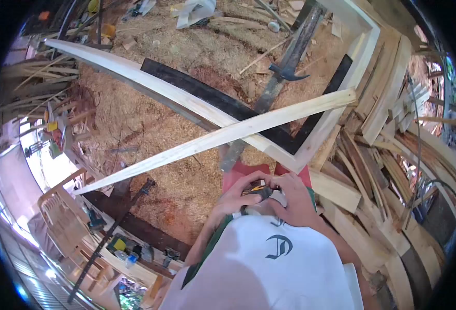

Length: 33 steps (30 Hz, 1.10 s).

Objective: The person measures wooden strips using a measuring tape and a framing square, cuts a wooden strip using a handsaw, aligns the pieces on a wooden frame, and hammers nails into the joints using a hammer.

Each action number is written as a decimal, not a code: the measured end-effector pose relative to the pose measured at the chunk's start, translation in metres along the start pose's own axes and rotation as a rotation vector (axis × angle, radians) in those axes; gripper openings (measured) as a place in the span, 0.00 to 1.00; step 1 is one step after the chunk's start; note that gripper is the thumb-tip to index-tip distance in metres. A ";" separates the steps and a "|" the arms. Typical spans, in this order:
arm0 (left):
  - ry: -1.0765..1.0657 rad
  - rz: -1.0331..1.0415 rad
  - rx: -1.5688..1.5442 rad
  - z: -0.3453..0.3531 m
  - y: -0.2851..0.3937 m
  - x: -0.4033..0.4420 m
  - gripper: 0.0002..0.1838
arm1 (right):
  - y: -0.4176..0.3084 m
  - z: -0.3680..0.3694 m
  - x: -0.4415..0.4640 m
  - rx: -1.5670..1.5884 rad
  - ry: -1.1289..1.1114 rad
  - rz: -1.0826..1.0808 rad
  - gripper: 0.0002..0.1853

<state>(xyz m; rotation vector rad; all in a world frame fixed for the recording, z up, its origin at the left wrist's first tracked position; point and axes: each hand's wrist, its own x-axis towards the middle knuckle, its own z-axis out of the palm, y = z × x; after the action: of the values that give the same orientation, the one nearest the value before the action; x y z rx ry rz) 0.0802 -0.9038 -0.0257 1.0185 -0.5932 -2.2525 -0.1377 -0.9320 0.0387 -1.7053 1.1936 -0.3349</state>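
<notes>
At my waist, my left hand [241,195] is closed around a black and yellow tape measure [259,191]. My right hand [294,200] is right beside it with curled fingers, and whatever they grip is hidden. In front of me a pale wooden frame [186,102] forms a corner. Inside that corner lies a dark L-shaped piece like a large square [202,90]. A long pale wood strip [202,146] crosses over the frame diagonally, with its right end on the frame's right side.
A claw hammer [289,73] rests on a dark beam [271,94] beneath the frame. Stacked boards [388,206] crowd the right side. Wood shavings [161,212] cover the ground. At left are a wooden chair [65,217], a long bar clamp [112,230] and a bench with tools.
</notes>
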 end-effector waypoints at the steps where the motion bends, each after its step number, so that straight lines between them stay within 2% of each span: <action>1: -0.060 -0.101 0.303 -0.008 0.017 0.000 0.34 | -0.004 0.005 0.003 0.037 -0.051 0.099 0.24; 2: 0.007 -0.117 0.355 -0.006 0.035 -0.001 0.28 | -0.011 0.011 0.008 0.154 0.023 0.168 0.23; 3: -0.027 -0.149 0.368 -0.014 0.044 0.002 0.28 | -0.012 0.023 0.012 0.170 0.055 0.201 0.23; 5: -0.052 0.055 0.638 -0.031 0.058 0.008 0.23 | -0.015 0.045 0.015 0.339 0.197 0.386 0.21; 6: -0.076 0.121 0.718 -0.041 0.065 0.010 0.22 | -0.029 0.050 0.026 0.324 0.201 0.525 0.15; 7: -0.105 0.104 0.697 -0.047 0.081 0.007 0.22 | -0.037 0.063 0.028 0.317 0.211 0.562 0.15; 9: -0.178 0.024 0.942 -0.065 0.121 0.006 0.21 | -0.037 0.083 0.033 0.947 0.372 0.640 0.11; 10: -0.138 0.088 0.953 -0.085 0.130 0.005 0.20 | -0.037 0.080 0.033 0.862 0.421 0.545 0.07; 11: -0.099 0.146 0.966 -0.110 0.140 0.004 0.19 | -0.029 0.075 0.028 0.832 0.562 0.613 0.07; 12: -0.082 0.215 1.136 -0.133 0.165 0.006 0.19 | -0.016 0.070 0.017 0.802 0.701 0.681 0.08; 13: 0.058 0.180 1.254 -0.157 0.186 0.003 0.19 | 0.004 0.065 0.006 0.756 0.884 0.718 0.09; 14: 0.243 0.079 0.988 -0.182 0.199 -0.002 0.19 | 0.030 0.061 -0.006 0.706 1.065 0.748 0.11; 15: 0.305 0.082 1.079 -0.212 0.215 -0.005 0.19 | 0.061 0.056 -0.018 0.632 1.138 0.813 0.13; 16: 0.375 0.092 1.174 -0.245 0.231 -0.006 0.19 | 0.100 0.061 -0.037 0.664 1.156 0.797 0.12; 17: 0.329 0.159 1.225 -0.283 0.248 -0.004 0.18 | 0.110 0.058 -0.034 0.675 1.158 0.789 0.12; 19: 0.283 0.208 1.288 -0.317 0.273 0.001 0.18 | 0.112 0.063 -0.021 0.579 0.936 0.896 0.10; 21: 0.193 0.152 1.412 -0.322 0.309 0.008 0.17 | 0.107 0.068 -0.009 0.609 0.962 0.891 0.08; 25: 0.139 0.096 1.530 -0.334 0.329 0.025 0.17 | 0.108 0.061 -0.022 0.404 0.900 0.872 0.08; 26: 0.150 0.165 1.499 -0.335 0.326 0.027 0.16 | 0.107 0.061 -0.022 0.295 0.862 0.893 0.08; 28: 0.205 0.094 1.525 -0.322 0.328 0.028 0.16 | 0.109 0.065 -0.022 0.162 0.834 0.896 0.09; 30: 0.263 0.028 1.549 -0.309 0.329 0.031 0.16 | 0.108 0.068 -0.020 0.241 0.886 0.915 0.09; 32: 0.321 0.099 1.740 -0.304 0.325 0.029 0.15 | 0.102 0.073 -0.018 0.358 0.963 0.912 0.11; 33: 0.316 0.092 1.741 -0.308 0.323 0.029 0.15 | 0.100 0.076 -0.018 0.360 0.961 0.920 0.11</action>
<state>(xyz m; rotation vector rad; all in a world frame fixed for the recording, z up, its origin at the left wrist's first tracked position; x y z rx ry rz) 0.4115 -1.2042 -0.0335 1.8525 -2.4494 -0.9713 -0.1500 -0.8774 -0.0750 -0.4967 2.2777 -0.7572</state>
